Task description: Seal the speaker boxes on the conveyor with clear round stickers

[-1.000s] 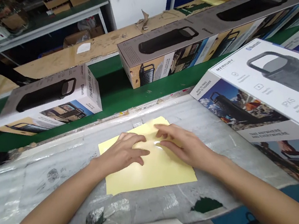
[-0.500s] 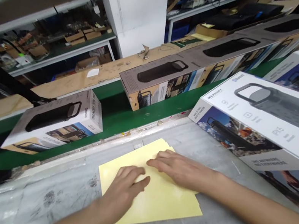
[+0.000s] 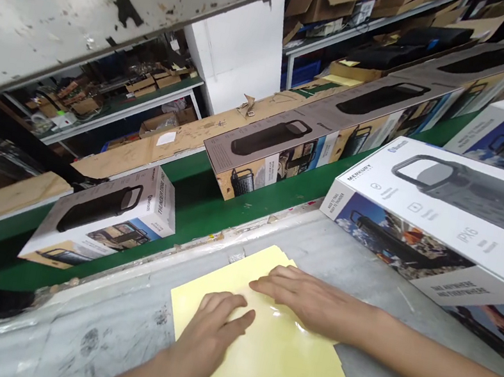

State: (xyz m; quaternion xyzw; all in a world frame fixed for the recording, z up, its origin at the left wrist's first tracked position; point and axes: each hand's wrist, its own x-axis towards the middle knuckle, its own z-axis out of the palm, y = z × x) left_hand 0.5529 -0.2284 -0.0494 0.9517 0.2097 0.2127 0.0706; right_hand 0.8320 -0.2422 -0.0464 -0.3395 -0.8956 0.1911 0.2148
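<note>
A small stack of yellow sheets (image 3: 274, 355) with glossy tops lies on the worn grey work surface, its edges slightly offset. My left hand (image 3: 209, 334) rests on the left part of the top sheet, fingers bent and thumb held apart. Across the upper right of the sheets lies my right hand (image 3: 304, 295), its fingers stretched out toward the left. A bright, wrinkled reflection shows just below the right palm. Neither hand has anything visibly gripped in it.
A large white speaker box (image 3: 421, 225) stands on the right of the surface. Beyond the edge, a green conveyor belt (image 3: 192, 223) carries a white speaker box (image 3: 110, 215) and a row of grey-topped boxes (image 3: 269, 146). A scuffed metal beam (image 3: 133, 5) crosses overhead.
The camera view has tilted up, so everything sits a little lower in the picture and more of the beam shows. Both hands remain on the yellow sheets with almost the same pose.
</note>
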